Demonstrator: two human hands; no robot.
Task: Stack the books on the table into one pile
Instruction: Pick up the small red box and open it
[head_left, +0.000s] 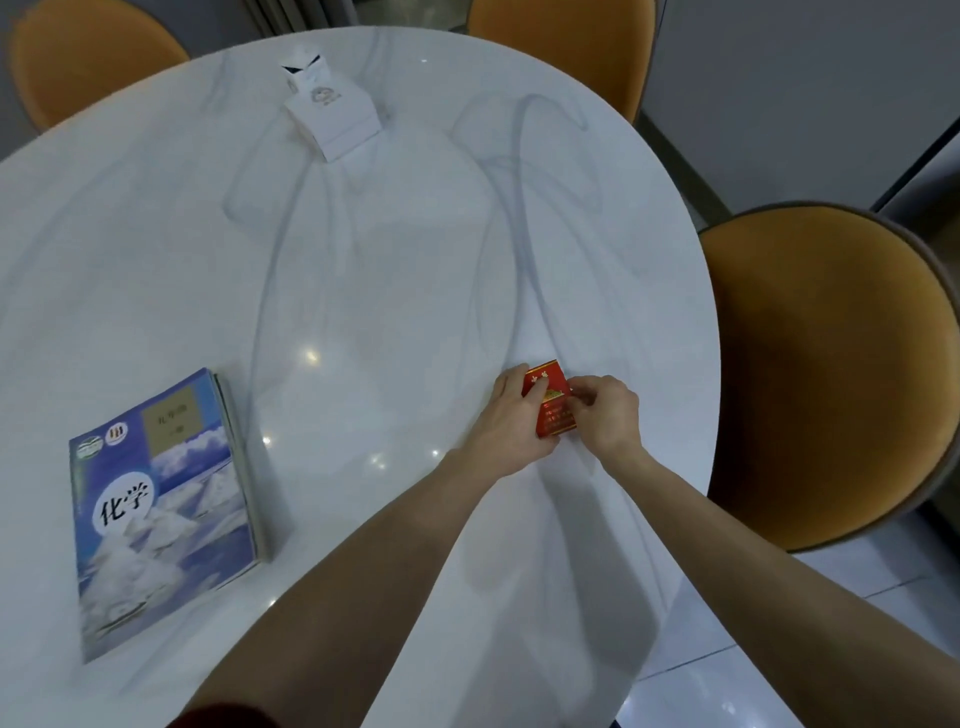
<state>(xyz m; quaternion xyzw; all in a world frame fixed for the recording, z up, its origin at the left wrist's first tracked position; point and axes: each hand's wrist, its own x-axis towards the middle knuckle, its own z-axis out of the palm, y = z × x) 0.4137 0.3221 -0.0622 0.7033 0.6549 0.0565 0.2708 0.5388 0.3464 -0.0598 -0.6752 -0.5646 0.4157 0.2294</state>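
A pile of books lies at the near left of the round white marble table; its top cover is blue with clouds and large black characters, and page edges of books beneath show along its right side. Far to its right, both hands meet on a small red box with gold lettering that rests on the table. My left hand grips the box's left side, with one finger over its top. My right hand pinches its right edge.
A white tissue box stands at the far middle of the table. Orange padded chairs surround the table: one at the right, one at the far right, one at the far left. Tiled floor shows at the lower right.
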